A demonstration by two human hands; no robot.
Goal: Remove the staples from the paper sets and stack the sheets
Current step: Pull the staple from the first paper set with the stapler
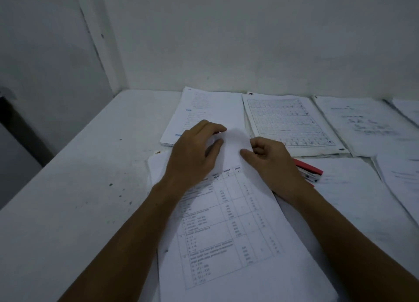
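Head cam, looking down at a white table (pixel 74 188) pushed into a room corner. Tabletop is scuffed, with dark specks scattered across the left half. Walls are plain white and grubby; the corner seam runs down on the left to the table's back edge. A dark strip of something shows at far left beside the table; I can't tell what it is. Lighting is dim and bluish.

Paper set (pixel 229 229) with printed tables lies in front of me, on top of more loose sheets. Its far end is lifted and curled up between both hands.

Left hand (pixel 195 152) sits on the set's far left part, fingers curled over the raised top edge, thumb on the near side, so it's gripping the paper there. A sliver of red shows at its fingertips; too small to identify.

Right hand (pixel 269 159) has its fingers curled, thumb pressing the raised sheet from the right, pinching that edge.

Red tool (pixel 310 171), stapler or remover, I can't tell which, lies on the table just behind the right wrist, partly hidden.

Along the back wall: a white stack (pixel 204 113) behind the left hand, a thick gridded stack (pixel 292 122) right of it, more sheets (pixel 367 125) further right. Loose pages (pixel 399 179) at the right edge.
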